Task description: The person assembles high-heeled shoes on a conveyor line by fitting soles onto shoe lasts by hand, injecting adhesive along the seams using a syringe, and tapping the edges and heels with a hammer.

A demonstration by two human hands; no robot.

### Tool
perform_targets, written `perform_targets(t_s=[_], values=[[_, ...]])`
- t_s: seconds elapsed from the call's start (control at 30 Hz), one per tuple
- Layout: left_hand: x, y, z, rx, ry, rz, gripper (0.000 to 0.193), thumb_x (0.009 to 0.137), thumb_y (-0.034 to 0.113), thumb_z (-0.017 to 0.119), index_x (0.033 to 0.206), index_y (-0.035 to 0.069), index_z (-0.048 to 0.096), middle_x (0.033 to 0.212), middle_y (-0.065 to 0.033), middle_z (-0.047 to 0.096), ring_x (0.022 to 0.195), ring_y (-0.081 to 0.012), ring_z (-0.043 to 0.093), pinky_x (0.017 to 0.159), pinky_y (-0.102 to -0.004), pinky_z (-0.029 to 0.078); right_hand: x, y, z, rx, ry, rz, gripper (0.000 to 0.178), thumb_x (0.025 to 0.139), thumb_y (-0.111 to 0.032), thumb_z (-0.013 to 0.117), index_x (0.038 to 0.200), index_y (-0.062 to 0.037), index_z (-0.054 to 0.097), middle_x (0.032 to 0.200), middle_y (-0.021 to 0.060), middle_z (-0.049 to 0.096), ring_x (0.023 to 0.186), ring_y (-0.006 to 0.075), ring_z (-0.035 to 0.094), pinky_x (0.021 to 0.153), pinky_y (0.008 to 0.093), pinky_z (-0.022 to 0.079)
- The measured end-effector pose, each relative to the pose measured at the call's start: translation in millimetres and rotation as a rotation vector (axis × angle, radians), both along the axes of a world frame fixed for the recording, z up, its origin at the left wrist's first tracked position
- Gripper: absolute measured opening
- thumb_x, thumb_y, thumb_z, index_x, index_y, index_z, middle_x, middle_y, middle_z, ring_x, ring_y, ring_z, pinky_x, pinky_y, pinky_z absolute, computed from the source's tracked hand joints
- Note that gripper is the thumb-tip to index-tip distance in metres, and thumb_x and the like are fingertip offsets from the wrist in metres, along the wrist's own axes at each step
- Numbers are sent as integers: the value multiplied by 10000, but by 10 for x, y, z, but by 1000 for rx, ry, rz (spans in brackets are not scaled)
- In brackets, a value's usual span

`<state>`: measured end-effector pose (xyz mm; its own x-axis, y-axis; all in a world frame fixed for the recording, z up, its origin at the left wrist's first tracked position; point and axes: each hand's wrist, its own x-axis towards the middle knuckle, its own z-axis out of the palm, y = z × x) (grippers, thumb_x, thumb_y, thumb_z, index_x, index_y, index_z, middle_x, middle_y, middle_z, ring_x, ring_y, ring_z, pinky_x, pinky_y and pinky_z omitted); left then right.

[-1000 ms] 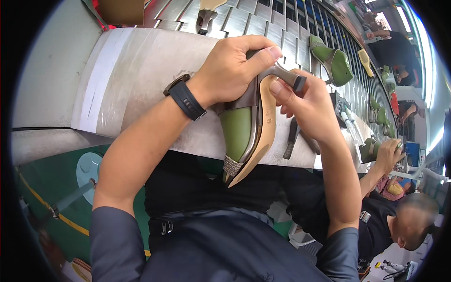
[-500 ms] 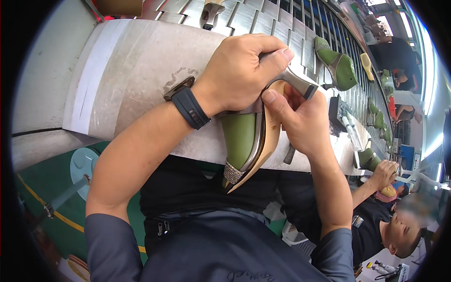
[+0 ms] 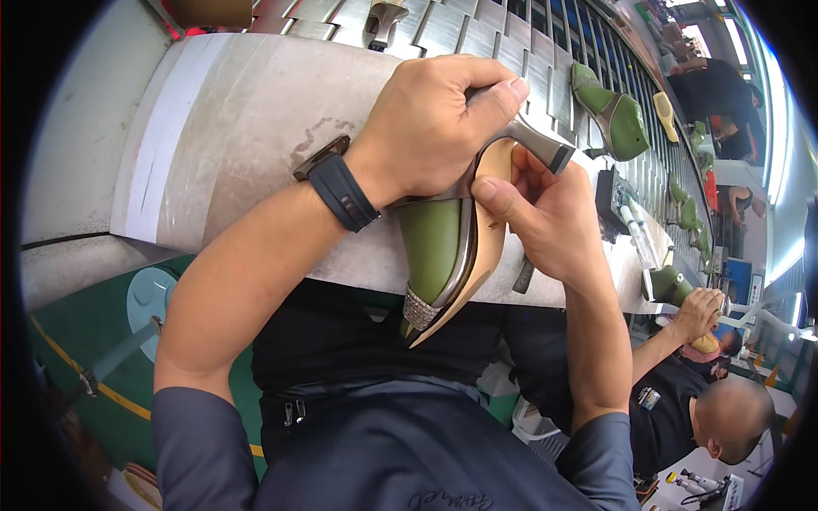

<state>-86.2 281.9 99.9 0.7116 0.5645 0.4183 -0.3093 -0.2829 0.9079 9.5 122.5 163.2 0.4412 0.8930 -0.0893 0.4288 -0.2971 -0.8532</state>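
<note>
A high-heeled shoe (image 3: 434, 247) on a green last lies tilted over the near table edge, its pointed toe with a glittering band toward me. Its tan sole (image 3: 482, 249) faces right, and the metallic grey heel (image 3: 541, 145) points up to the right. Wrapped over the back of the shoe near the heel is my left hand (image 3: 447, 119), closed, with a dark watch on the wrist. My right hand (image 3: 545, 209) grips the sole edge beneath the heel, thumb pressed on the sole. Its other fingers are partly hidden behind the heel.
Beyond the table (image 3: 247, 128) runs a metal slat conveyor (image 3: 460, 34) carrying another green high-heeled shoe (image 3: 612, 115) and a tan sole (image 3: 665, 117). A black holder (image 3: 609, 200) with white tubes stands at the right. A co-worker's hand (image 3: 700, 313) holds a shoe there.
My right thumb has slid slightly left along the sole, and the shoe has shifted a little. At the right, the co-worker's head has tipped downward.
</note>
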Motion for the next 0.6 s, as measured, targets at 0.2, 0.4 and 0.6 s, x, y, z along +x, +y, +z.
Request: perform_targets(t_s=[0.2, 0.4, 0.6], values=[[2, -5, 8, -30, 17, -17, 369, 1089, 312, 619, 1079, -25, 767, 903, -49, 729, 869, -109, 638, 802, -278, 524, -133, -32, -52, 5, -237, -93, 451, 878, -263, 900, 1157, 31, 703, 722, 19, 655, 570, 93, 580, 525, 274, 489], [-49, 70, -11, -85, 0, -93, 377, 1100, 323, 610, 1094, -21, 763, 953, -35, 719, 911, -94, 625, 832, -263, 513, -46, -221, -171, 45, 289, -72, 551, 918, -141, 846, 1378, 22, 589, 1070, 90, 738, 953, 152, 693, 871, 313, 574], [-34, 47, -3, -49, -15, -90, 367, 1103, 310, 612, 1099, -26, 759, 975, -27, 726, 929, -88, 618, 845, -257, 505, -279, -369, -91, -102, 537, -88, 642, 914, -166, 857, 1416, 80, 542, 1174, 113, 743, 1073, 156, 710, 967, 337, 572]])
